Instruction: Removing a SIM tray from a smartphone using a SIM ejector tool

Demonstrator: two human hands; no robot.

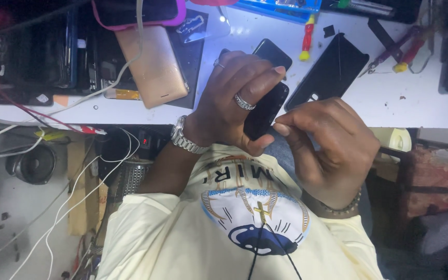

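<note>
My left hand (232, 96), with rings and a metal watch, is closed around a black phone (266, 110) and holds it tilted just above the near edge of the white table (390, 101). My right hand (330, 148), with a bead bracelet at the wrist, pinches at the phone's lower right edge with thumb and forefinger; whether it holds a small tool I cannot tell. A second black phone (273, 52) lies on the table right behind my left hand.
A black phone cover (327, 70) lies to the right of the hands. A gold phone (154, 65) and a pink-cased phone (141, 10) lie at the left. A red and yellow screwdriver (307, 36) and red-handled pliers (400, 52) lie at the back. White cables (79, 192) hang below the table.
</note>
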